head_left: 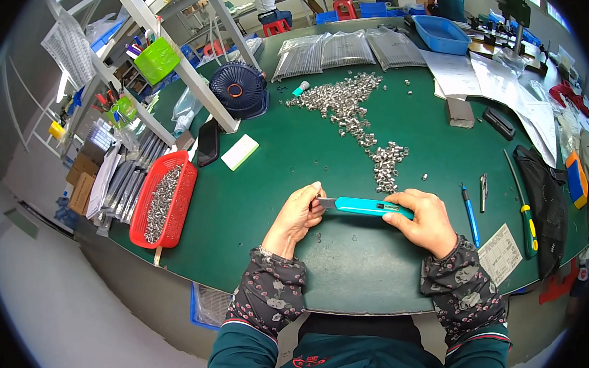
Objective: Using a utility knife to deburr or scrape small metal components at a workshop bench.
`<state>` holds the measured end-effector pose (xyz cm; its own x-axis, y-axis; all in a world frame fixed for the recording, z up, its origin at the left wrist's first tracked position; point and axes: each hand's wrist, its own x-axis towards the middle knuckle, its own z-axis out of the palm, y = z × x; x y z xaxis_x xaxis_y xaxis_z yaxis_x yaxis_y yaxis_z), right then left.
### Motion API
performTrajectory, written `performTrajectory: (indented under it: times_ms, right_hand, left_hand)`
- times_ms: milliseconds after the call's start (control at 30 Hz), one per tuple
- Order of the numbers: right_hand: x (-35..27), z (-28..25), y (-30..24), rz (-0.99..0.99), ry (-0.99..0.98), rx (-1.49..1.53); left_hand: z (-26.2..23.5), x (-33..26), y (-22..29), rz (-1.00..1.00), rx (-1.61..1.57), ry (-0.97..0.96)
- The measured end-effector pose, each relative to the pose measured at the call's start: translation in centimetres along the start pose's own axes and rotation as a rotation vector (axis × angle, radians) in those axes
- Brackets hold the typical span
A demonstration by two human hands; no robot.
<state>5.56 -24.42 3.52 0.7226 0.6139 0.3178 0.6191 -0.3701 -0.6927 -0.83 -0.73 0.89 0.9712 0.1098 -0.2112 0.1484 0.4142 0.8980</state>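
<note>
My right hand (426, 221) is wrapped around the teal handle of a utility knife (360, 206), its blade out and pointing left. My left hand (297, 214) is closed in a pinch at the blade's tip; what sits between thumb and fingers is too small and covered to name. Just beyond the knife lies a small heap of short silvery metal sleeves (389, 163). It trails back into a larger pile of the same parts (339, 100). A red plastic basket (189, 185) with many small metal parts in it stands at the left edge of the green table (276, 156).
Left of the pile are a dark blue fan (238, 90), a black phone (208, 143) and a shelf post (181, 58). Bagged rods (348, 50) and a blue tray (441, 35) lie at the back. A blue pen (470, 215) and a screwdriver (528, 229) are at right.
</note>
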Motion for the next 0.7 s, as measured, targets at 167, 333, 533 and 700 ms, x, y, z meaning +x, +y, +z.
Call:
performTrajectory:
  times_ms: [167, 333, 533, 700]
  right_hand:
    - [-0.1, -0.2, -0.2, -0.076, 0.051, -0.081]
    - [-0.1, -0.3, 0.0, -0.201, 0.132, -0.182]
    - [0.2, -0.8, -0.4, -0.354, 0.211, -0.282]
    - [0.3, -1.5, -0.6, -0.454, 0.228, -0.393]
  left_hand:
    - [-0.1, -0.2, 0.2, -0.063, -0.017, -0.022]
    - [0.4, -0.6, 0.6, -0.116, -0.023, 0.023]
    - [0.1, -0.7, 0.6, -0.184, 0.014, 0.006]
    - [0.6, -0.9, 0.8, -0.214, 0.065, 0.008]
